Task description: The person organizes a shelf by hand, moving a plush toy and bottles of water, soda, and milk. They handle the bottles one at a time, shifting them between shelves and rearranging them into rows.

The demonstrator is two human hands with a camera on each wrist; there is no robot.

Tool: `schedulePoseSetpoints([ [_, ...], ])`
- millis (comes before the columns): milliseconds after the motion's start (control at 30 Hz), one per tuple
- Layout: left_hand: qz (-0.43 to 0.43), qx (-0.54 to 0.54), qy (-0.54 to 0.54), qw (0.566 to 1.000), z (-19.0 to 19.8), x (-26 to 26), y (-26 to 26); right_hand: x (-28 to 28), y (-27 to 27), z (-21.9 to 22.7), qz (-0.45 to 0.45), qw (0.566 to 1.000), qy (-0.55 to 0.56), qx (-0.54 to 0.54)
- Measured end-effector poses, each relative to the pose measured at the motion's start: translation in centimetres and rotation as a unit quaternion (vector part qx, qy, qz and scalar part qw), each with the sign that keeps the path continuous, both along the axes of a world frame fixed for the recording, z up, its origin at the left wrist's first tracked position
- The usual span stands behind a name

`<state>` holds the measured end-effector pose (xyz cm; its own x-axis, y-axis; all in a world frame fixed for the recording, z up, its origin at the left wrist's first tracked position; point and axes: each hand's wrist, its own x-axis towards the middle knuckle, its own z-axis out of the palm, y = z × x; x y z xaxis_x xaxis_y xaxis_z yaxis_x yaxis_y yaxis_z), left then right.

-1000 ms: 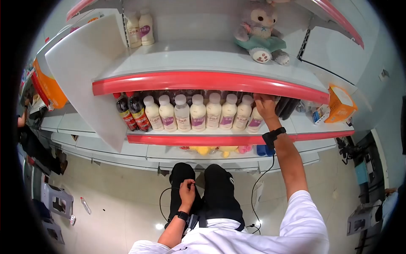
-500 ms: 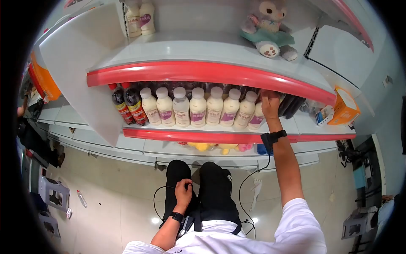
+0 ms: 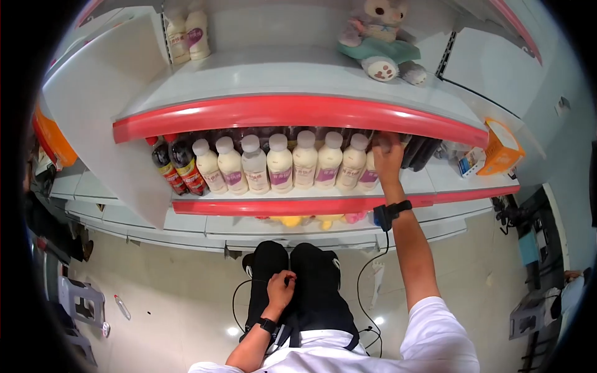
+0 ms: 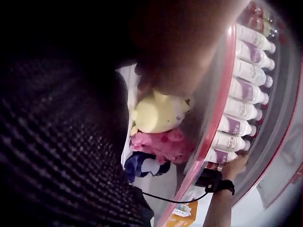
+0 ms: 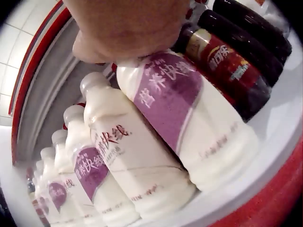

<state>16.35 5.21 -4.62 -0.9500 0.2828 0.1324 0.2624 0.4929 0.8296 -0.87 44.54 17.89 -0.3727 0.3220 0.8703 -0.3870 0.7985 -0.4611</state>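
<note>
Partly hidden: bottle cap (image 5: 124,59) under right hand (image 5: 128,28).

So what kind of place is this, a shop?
Probably a shop, or a mock-up of one: red-edged shelves hold a row of milk bottles, dark bottles and a plush toy. The right hand grips one bottle's top.

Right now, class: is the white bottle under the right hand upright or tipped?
Upright: the bottle stands on its base in the row, right hand gripping its top.
</note>
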Motion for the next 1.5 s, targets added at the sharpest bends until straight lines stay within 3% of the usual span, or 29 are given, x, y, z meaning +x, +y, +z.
schedulePoseSetpoints([
  [67,0.008,-0.004,0.016,1.0,-0.9,-0.2,-0.4,0.1,0.7,-2.3,-0.057,0.998,0.017,0.026],
  [167,0.027,0.022,0.005,0.999,-0.1,-0.3,-0.8,2.1,-1.4,-5.3,0.085,0.967,-0.059,-0.231],
  [300,-0.018,0.147,-0.108,0.983,-0.8,0.1,0.5,2.1,-1.5,-6.2,0.095,0.956,-0.068,-0.269],
  [400,-0.05,-0.032,-0.02,0.998,-0.6,-0.3,0.6,2.6,-2.3,-4.8,0.112,0.949,-0.059,-0.287],
  [433,-0.039,-0.055,0.029,0.997,-0.7,-0.5,0.6,2.5,-2.2,-5.1,0.101,0.953,-0.057,-0.28],
  [567,-0.025,-0.095,0.024,0.995,-0.9,-1.0,-0.3,2.5,-2.0,-5.7,0.091,0.956,-0.07,-0.271],
  [667,-0.018,-0.021,-0.021,0.999,-0.8,-1.0,-0.9,2.5,-1.8,-6.2,0.094,0.955,-0.071,-0.271],
  [700,-0.019,0.092,-0.075,0.993,-1.4,-1.1,-1.0,2.6,-2.0,-5.9,0.101,0.953,-0.06,-0.279],
  [767,-0.02,0.313,-0.173,0.934,-2.8,-1.6,-1.1,2.5,-2.0,-6.2,0.112,0.939,-0.06,-0.318],
  [800,-0.009,0.321,-0.205,0.925,-2.3,-1.7,-1.1,1.8,-1.6,-7.1,0.032,0.967,-0.038,-0.252],
  [900,0.02,0.353,-0.276,0.894,0.5,-1.8,-1.3,1.8,-1.0,-7.7,0.151,0.934,-0.034,-0.323],
  [1000,0.057,0.382,-0.283,0.878,3.1,-2.5,-1.5,1.8,-1.0,-7.9,0.152,0.929,-0.033,-0.336],
  [1067,0.019,0.398,-0.173,0.901,4.6,-4.1,-2.3,1.9,-0.9,-7.8,0.116,0.939,-0.057,-0.319],
  [1133,0.014,0.375,-0.068,0.924,10.0,-6.2,-3.3,1.1,0.4,-9.3,0.071,0.961,-0.048,-0.263],
  [1233,0.042,0.26,0.188,0.946,19.0,-10.1,-5.4,2.3,-1.5,-7.1,0.104,0.948,-0.06,-0.294],
  [1333,0.037,0.192,0.391,0.9,27.9,-15.0,-8.5,2.5,-1.7,-6.4,0.087,0.959,-0.091,-0.254],
  [1367,0.048,0.17,0.499,0.848,31.3,-16.6,-9.1,2.6,-1.6,-6.5,0.086,0.96,-0.096,-0.25],
  [1467,0.131,0.044,0.596,0.791,39.3,-23.1,-11.4,2.5,-2.1,-6.1,0.143,0.951,-0.067,-0.265],
  [1500,0.15,-0.008,0.589,0.794,39.7,-24.6,-11.9,2.5,-2.2,-6.2,0.098,0.955,-0.081,-0.266],
])
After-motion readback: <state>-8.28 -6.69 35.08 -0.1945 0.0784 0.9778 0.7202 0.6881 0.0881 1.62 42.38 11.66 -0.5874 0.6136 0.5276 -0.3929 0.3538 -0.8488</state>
